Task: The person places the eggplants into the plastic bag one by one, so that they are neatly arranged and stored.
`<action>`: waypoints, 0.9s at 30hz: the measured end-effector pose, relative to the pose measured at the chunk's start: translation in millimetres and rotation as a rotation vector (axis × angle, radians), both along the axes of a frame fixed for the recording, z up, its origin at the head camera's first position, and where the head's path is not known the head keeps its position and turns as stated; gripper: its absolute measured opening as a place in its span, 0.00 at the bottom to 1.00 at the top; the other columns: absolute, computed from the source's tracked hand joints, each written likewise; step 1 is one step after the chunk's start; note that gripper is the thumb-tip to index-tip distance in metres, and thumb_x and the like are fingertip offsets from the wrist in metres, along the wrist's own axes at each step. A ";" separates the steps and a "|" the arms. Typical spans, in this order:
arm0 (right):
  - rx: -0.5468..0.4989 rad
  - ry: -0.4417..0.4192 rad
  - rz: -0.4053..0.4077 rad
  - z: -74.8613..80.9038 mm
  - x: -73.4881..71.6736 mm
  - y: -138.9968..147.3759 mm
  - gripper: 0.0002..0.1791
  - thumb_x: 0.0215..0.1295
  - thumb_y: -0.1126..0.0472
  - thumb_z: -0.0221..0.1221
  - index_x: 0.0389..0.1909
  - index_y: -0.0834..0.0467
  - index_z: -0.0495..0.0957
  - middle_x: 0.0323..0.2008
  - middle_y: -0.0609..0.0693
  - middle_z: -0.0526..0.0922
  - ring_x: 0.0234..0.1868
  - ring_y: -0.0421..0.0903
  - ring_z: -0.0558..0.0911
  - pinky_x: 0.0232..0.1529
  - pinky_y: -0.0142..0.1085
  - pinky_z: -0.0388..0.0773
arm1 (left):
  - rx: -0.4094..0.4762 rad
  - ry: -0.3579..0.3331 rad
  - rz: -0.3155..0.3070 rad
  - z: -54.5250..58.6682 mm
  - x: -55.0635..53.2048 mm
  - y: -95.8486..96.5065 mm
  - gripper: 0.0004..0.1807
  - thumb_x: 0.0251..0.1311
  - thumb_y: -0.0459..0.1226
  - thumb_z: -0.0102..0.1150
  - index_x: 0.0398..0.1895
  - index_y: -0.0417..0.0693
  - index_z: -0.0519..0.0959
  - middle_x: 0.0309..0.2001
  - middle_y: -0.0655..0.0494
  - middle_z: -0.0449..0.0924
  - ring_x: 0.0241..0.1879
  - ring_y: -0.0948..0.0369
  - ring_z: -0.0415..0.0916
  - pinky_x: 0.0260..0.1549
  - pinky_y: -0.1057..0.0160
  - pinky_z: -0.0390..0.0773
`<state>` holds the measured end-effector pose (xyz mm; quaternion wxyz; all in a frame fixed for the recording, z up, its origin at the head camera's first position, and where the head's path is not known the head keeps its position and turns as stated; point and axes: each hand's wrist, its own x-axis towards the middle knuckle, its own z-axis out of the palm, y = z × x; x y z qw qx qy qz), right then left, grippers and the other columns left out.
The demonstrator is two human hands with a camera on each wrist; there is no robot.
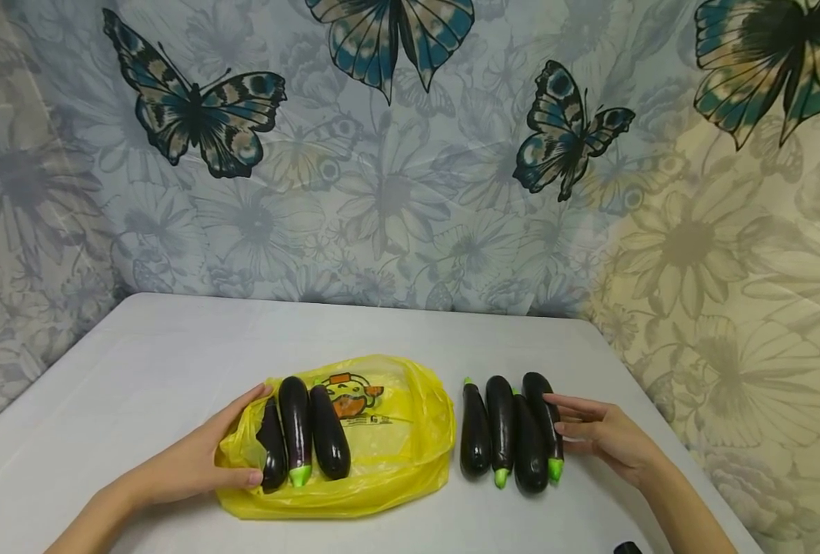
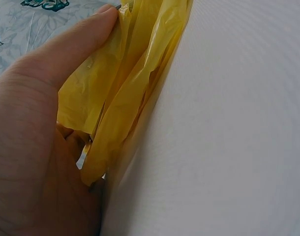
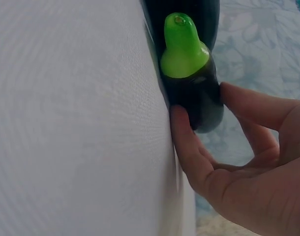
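Note:
In the head view a yellow plastic bag [image 1: 396,462] lies flat on the table, with three dark eggplants on it at its left end. My left hand [image 1: 198,454] grips the bag's left edge beside the leftmost eggplant [image 1: 275,450], which the bag partly covers. The left wrist view shows the thumb [image 2: 86,42] along the crumpled plastic. On the right, several eggplants lie side by side on the table. The fingertips of my right hand [image 1: 618,438] touch the right side of the outermost eggplant [image 1: 545,415], whose green stem [image 3: 184,54] faces the right wrist camera.
All this lies on a white table [image 1: 195,338] backed by a butterfly-patterned cloth [image 1: 382,192]. The bag's printed cartoon [image 1: 348,396] faces up right of its eggplants. A small dark object [image 1: 627,548] shows at the bottom edge near the right forearm.

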<state>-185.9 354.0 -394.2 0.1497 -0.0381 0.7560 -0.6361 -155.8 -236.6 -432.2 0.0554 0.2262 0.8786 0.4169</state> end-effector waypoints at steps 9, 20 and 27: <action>-0.001 -0.017 -0.004 2.0 0.1 -2.3 0.28 0.65 0.67 0.63 0.67 0.58 0.73 0.70 0.75 0.52 0.54 0.47 0.77 0.52 0.50 0.77 | -0.005 -0.009 0.007 -1.1 1.5 -1.3 0.57 0.53 0.51 0.72 0.80 0.65 0.43 0.76 0.55 0.49 0.72 0.41 0.45 0.58 0.26 0.50; 0.001 -0.018 -0.013 3.1 -2.0 -1.0 0.28 0.62 0.69 0.64 0.64 0.54 0.76 0.69 0.77 0.51 0.56 0.48 0.75 0.52 0.49 0.78 | 0.006 0.003 -0.001 3.0 -0.1 -0.2 0.57 0.53 0.50 0.72 0.80 0.64 0.43 0.76 0.55 0.50 0.72 0.40 0.45 0.59 0.26 0.50; 0.001 -0.019 -0.005 1.8 -0.6 -1.3 0.27 0.63 0.69 0.63 0.65 0.56 0.75 0.69 0.77 0.51 0.53 0.49 0.78 0.51 0.48 0.79 | 0.005 -0.001 0.002 0.6 0.7 -0.9 0.57 0.53 0.50 0.72 0.80 0.63 0.43 0.76 0.55 0.49 0.72 0.40 0.45 0.59 0.26 0.50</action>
